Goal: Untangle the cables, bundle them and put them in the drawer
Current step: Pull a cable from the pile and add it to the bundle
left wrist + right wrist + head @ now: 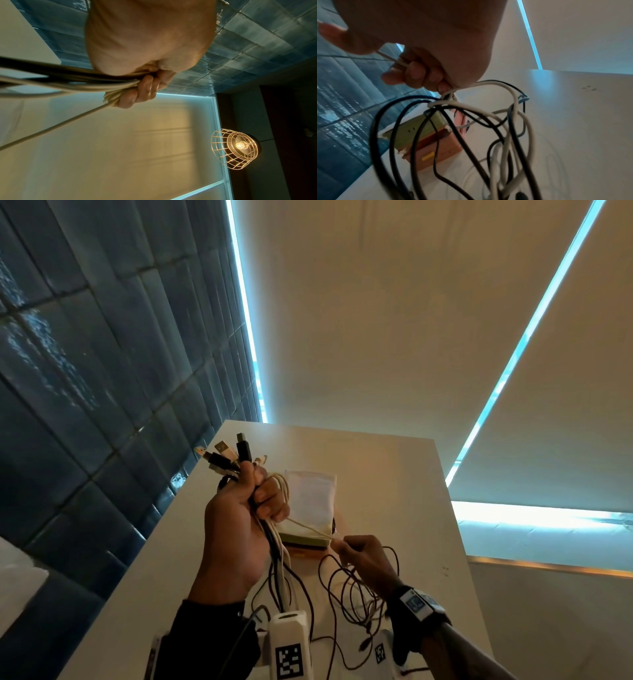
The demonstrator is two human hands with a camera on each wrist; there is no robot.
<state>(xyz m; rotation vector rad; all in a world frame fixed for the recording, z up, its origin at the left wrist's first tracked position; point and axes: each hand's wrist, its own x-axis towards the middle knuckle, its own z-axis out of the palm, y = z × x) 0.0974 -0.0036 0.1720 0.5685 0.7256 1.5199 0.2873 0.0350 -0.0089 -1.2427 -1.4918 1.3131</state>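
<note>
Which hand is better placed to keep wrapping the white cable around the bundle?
Probably the right. The right hand already pinches the white cable stretched from the bundle, with slack hanging below. The left hand is fully occupied gripping the bundle just below the connectors.

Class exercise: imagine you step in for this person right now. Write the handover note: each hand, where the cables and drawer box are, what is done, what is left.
Left hand: grips the gathered cables, plug ends sticking up above the fist.
Right hand: pinches one white cable stretched from the left fist; loose black and white loops hang below it.
Drawer box: on the white table behind the hands; whether it is open cannot be told.
Done: plug ends collected in one fist.
Left: free the hanging loops, bundle, put in the drawer.
</note>
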